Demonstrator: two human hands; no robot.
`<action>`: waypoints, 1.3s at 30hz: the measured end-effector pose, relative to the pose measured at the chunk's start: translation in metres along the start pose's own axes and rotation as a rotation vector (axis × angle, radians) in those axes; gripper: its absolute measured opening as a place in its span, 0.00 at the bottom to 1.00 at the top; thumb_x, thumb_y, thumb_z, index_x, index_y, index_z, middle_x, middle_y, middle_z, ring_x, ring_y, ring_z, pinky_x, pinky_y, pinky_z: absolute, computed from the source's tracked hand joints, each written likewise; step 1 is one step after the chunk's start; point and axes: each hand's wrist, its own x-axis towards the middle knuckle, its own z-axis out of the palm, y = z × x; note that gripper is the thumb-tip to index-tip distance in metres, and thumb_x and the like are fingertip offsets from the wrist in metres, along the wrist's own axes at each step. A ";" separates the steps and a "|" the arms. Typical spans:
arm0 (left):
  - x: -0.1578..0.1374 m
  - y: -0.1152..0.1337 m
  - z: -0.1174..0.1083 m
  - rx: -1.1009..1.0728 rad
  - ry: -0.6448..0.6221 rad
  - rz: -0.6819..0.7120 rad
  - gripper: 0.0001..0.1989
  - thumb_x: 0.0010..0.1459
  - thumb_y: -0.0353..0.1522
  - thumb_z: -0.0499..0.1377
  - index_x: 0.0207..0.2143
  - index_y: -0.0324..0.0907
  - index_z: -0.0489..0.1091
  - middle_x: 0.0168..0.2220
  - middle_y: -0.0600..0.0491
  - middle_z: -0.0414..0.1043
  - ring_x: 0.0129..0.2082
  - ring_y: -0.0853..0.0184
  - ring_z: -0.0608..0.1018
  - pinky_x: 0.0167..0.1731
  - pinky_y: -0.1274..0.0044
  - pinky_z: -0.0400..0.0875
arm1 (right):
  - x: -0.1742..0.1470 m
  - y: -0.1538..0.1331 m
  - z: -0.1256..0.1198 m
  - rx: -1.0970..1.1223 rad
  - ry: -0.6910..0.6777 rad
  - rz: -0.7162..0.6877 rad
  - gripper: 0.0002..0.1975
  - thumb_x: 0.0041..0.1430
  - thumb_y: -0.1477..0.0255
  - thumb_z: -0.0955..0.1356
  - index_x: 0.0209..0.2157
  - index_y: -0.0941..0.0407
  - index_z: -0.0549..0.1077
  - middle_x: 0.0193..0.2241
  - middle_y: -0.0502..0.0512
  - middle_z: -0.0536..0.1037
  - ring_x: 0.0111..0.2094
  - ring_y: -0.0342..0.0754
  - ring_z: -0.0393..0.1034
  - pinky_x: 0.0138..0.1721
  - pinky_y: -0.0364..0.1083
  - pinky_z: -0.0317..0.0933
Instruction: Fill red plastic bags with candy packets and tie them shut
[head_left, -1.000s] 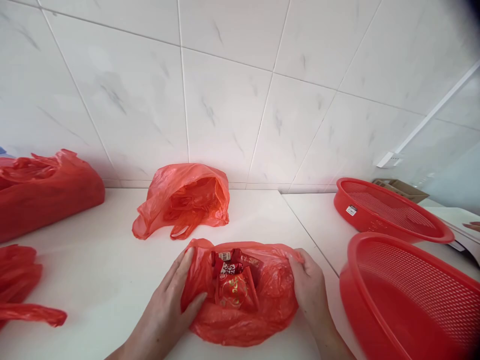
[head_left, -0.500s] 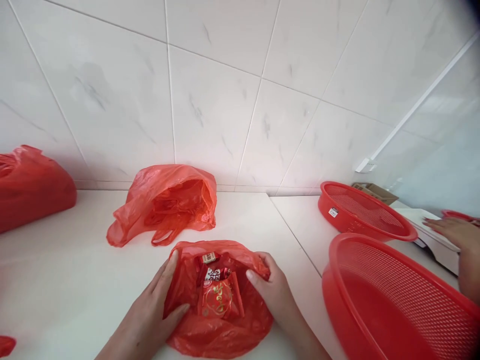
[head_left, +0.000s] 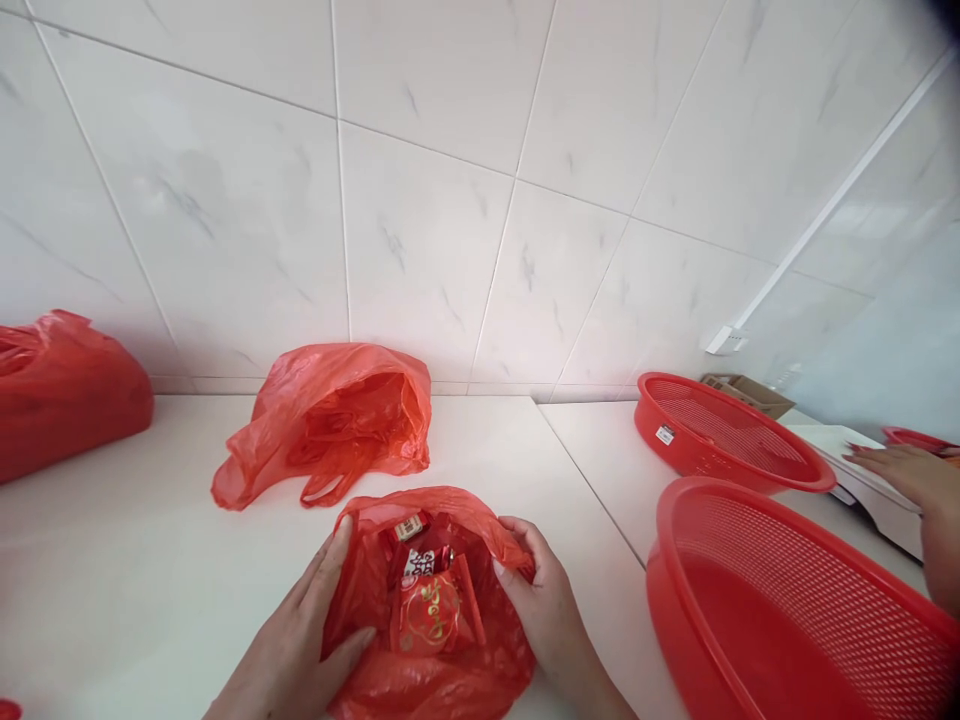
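Note:
Before me on the white table is a red plastic bag with its mouth spread wide. Inside lie a few small wrapped snacks, among them a red packet with gold lettering and a dark red one with white characters. My left hand grips the bag's left side, thumb inside and fingers along the outside. On the right rim, my right hand pinches the plastic between thumb and fingers. Behind it rests another red plastic bag, lying on its side with its opening facing me.
A large red plastic basket stands at the right, with a second red basket behind it. Farther right, another person's hand is over a white scale. A full red bag sits at the far left, against the tiled wall.
My view has tilted up slightly, so most things appear lower. Both hands keep hold of the bag, which has shifted slightly left, its right rim drawn inward a little.

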 end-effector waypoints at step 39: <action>-0.003 0.014 -0.012 -0.184 0.087 -0.071 0.39 0.59 0.28 0.51 0.66 0.49 0.30 0.67 0.47 0.43 0.65 0.56 0.54 0.59 0.61 0.58 | 0.003 -0.011 -0.015 0.795 -0.105 0.305 0.10 0.52 0.66 0.71 0.36 0.56 0.75 0.36 0.58 0.79 0.39 0.55 0.73 0.45 0.54 0.65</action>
